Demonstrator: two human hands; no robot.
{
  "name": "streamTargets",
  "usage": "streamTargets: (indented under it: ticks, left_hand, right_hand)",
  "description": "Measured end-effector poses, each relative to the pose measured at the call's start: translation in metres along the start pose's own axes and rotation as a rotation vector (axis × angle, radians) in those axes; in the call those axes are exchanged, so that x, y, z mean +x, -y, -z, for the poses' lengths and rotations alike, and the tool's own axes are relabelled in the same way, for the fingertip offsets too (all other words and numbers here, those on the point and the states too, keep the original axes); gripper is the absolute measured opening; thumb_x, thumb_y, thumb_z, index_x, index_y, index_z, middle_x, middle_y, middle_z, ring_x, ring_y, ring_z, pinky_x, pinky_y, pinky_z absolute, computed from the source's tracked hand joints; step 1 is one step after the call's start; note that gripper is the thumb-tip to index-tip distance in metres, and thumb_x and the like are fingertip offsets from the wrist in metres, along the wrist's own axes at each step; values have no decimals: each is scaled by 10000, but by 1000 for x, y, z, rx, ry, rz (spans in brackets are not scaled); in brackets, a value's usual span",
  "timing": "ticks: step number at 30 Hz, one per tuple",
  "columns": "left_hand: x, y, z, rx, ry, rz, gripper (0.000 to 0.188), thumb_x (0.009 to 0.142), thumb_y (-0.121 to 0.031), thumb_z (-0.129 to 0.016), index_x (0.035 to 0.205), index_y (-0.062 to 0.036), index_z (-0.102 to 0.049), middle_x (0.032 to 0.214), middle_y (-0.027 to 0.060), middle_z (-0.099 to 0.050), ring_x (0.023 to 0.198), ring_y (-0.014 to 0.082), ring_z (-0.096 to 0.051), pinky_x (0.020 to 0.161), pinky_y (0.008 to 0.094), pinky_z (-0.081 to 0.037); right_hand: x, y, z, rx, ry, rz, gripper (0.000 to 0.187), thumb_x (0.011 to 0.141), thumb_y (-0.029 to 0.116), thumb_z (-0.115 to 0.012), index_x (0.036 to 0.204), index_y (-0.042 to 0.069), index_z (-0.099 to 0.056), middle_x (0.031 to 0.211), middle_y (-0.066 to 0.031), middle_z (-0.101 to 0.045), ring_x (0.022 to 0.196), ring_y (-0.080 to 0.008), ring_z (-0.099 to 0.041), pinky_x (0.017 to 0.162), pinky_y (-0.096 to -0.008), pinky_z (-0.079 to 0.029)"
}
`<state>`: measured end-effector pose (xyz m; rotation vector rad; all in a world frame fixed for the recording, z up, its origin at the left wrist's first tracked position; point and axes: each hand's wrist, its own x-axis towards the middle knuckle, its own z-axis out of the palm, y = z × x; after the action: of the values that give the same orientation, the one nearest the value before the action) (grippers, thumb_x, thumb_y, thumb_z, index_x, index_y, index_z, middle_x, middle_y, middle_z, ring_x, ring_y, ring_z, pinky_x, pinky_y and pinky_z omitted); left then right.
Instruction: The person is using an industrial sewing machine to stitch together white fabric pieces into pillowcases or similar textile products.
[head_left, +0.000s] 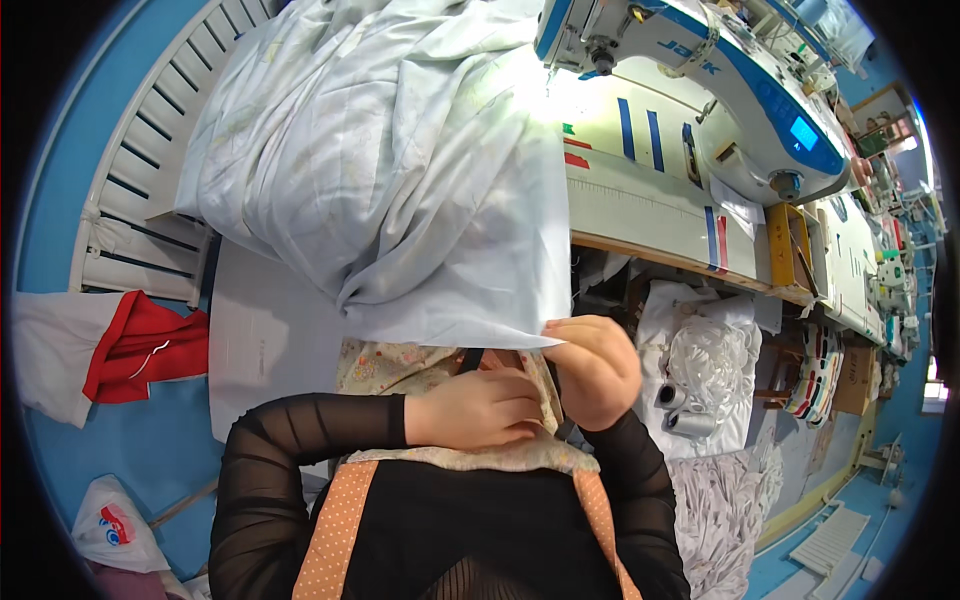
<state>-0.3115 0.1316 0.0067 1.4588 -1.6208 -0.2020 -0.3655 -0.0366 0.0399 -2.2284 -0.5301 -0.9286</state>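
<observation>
A large pale white fabric with faint printed patterns lies heaped in folds across the work surface and hangs toward my lap. At its near right corner, my right hand pinches the edge between thumb and fingers. My left hand is in front of my floral apron, below the fabric's near edge. Its fingers are curled in, and whatever they may hold is hidden. Beyond the right hand stands a white and blue sewing machine, its lamp shining on the fabric's far right part.
A ruler-marked table edge carries coloured tape strips. White cloth with thread cones lies low on the right, above crumpled greyish fabric. At left are a white slatted rail, a red and white cloth and a plastic bag.
</observation>
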Motion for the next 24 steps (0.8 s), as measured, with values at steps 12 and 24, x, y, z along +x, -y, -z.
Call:
streamTargets:
  ticks: [12,24]
  left_hand:
    - [-38,40,151,-10,-245,868,459,783,-168,-719,1199,-32,-579,1130,191,-619,1024,340,-602,889,372,-458]
    - [-56,200,230,1114,-288,771,205,913,-237,-573,887,-50,-494,748,193,-609,700,422,-590,598,521,-443]
  right_hand:
    - [-57,-18,-44,329,-37,-691,157,744,-105,-629,857,1,-653,829,-119,-665,764,-244,-644,680,-300,-497]
    - [-63,-50,-46,367,128,-816,116,734,-86,-656,825,-14,-663,794,-112,-670,742,-224,-662,661,-283,-508]
